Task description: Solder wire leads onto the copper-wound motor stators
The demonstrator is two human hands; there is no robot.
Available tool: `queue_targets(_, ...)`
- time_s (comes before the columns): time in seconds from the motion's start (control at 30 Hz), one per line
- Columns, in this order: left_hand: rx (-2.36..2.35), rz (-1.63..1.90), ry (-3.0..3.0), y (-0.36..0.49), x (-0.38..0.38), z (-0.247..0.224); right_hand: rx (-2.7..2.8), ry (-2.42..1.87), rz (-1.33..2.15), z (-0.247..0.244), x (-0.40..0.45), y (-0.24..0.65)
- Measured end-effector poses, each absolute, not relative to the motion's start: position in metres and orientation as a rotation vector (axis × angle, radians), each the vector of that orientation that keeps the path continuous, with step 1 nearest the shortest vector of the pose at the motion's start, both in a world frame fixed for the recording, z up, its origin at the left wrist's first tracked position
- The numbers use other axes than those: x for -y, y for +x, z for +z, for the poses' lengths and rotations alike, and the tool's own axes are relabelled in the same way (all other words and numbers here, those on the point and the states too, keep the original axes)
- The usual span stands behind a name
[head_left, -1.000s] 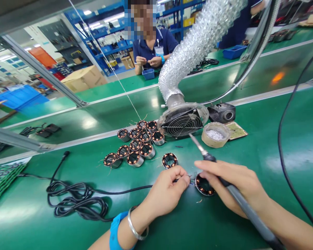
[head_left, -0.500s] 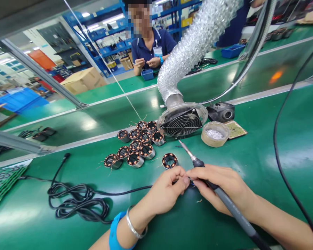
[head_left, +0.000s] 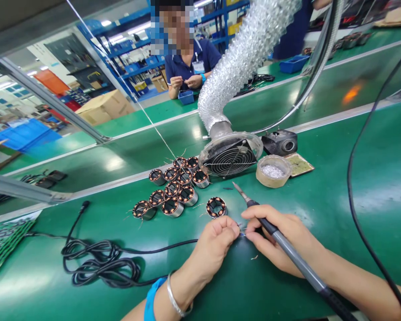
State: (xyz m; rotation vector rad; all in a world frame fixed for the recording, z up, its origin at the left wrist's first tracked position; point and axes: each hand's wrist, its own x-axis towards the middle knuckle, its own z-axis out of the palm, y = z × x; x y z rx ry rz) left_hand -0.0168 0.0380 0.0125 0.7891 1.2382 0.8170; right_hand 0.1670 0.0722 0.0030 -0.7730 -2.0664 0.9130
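My right hand (head_left: 287, 238) is wrapped round a soldering iron (head_left: 292, 254), whose tip points up and away to the left, above the green bench. My left hand (head_left: 214, 245) pinches the end of a black cable (head_left: 163, 247). Thin wire ends (head_left: 243, 234), one of them blue, stick out of that pinch towards my right fingertips. Just beyond my left hand a single stator with copper windings (head_left: 216, 207) lies on the bench. Several more stators (head_left: 173, 207) are grouped to its left, loose wires poking out.
A fume extractor (head_left: 232, 160) on a silvery duct (head_left: 240, 62) stands behind. Beside it are a round tub (head_left: 274, 171) of silvery bits, a sponge tray (head_left: 300, 164) and a black holder (head_left: 280, 142). Coiled cable (head_left: 102, 263) lies left. A co-worker (head_left: 192, 67) sits opposite.
My right fingers have drawn slightly apart from my left fingertips, uncovering the wire ends. The soldering iron has shifted a little to the right. The view has moved slightly.
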Motion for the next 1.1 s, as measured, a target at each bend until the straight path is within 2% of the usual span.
queue_targets(0.27, -1.318, 0.839, 0.899, -0.015, -0.032, 0.004, 2.084, -0.669, 0.746, 0.002, -0.079, 0.171)
queue_targets(0.57, -1.374, 0.839, 0.893, -0.011, -0.03, 0.007, 2.009, -0.714, 0.566, 0.022, -0.06, 0.196)
queue_targets(1.1, -1.377, 0.851, 0.908, -0.009, -0.031, 0.009, 1.985, -0.78, 0.648, 0.028, -0.049, 0.201)
